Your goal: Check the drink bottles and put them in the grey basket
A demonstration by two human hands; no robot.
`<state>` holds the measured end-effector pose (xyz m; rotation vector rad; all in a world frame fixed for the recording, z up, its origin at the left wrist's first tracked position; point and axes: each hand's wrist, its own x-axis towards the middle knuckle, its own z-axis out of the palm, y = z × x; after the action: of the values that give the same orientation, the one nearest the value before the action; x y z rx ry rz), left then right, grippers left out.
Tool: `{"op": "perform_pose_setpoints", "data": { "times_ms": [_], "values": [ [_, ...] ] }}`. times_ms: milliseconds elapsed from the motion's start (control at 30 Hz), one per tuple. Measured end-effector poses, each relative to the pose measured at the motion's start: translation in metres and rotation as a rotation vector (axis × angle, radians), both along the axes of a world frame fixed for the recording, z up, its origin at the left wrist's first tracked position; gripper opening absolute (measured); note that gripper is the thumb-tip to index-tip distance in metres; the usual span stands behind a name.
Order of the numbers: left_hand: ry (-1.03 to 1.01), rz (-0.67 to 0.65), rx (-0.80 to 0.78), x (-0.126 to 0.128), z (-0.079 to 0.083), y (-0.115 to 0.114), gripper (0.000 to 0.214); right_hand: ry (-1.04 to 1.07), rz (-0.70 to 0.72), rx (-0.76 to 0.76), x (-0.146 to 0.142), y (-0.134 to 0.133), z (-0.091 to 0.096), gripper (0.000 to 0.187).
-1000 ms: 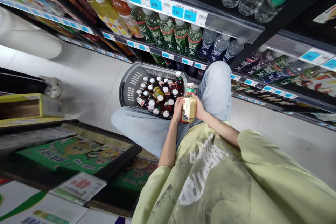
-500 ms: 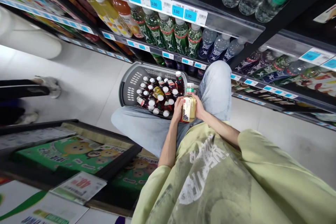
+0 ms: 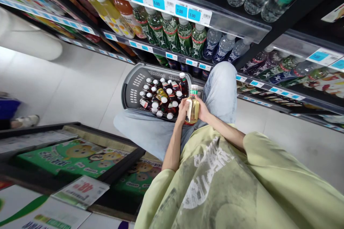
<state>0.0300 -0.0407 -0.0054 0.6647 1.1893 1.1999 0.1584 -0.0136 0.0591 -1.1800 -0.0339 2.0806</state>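
Between my two hands is a bottle (image 3: 192,111) of pale yellow drink with a white cap and a green band at its neck. It is held upright over my lap. My left hand (image 3: 182,110) is closed around its left side, and my right hand (image 3: 203,109) grips it from the right. Just left of the hands stands a grey shopping basket (image 3: 134,96), beside my bent knees. It contains several dark bottles (image 3: 176,86) with white caps, and a yellow bottle (image 3: 161,94) lies among them.
Store shelves (image 3: 239,25) with green-labelled bottles (image 3: 184,37) and price tags run along the front. Behind on the left, a display stand holds green boxes (image 3: 70,154). Another person's foot (image 3: 25,121) is on the tiled floor at far left.
The bottle has turned in my hands, so its label now faces left and more clear liquid shows. At far left, another person's leg has moved out of view.
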Motion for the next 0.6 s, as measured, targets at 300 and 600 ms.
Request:
{"op": "perform_pose_setpoints", "data": {
  "times_ms": [300,600],
  "values": [
    [0.107,-0.01,0.034,-0.004,0.001,-0.001,0.065,-0.008,-0.099,-0.055,-0.001,0.001,0.0,0.031],
    [-0.181,0.012,-0.031,-0.002,0.01,0.001,0.068,-0.041,-0.048,-0.056,0.001,0.001,-0.008,0.023]
  ]
}}
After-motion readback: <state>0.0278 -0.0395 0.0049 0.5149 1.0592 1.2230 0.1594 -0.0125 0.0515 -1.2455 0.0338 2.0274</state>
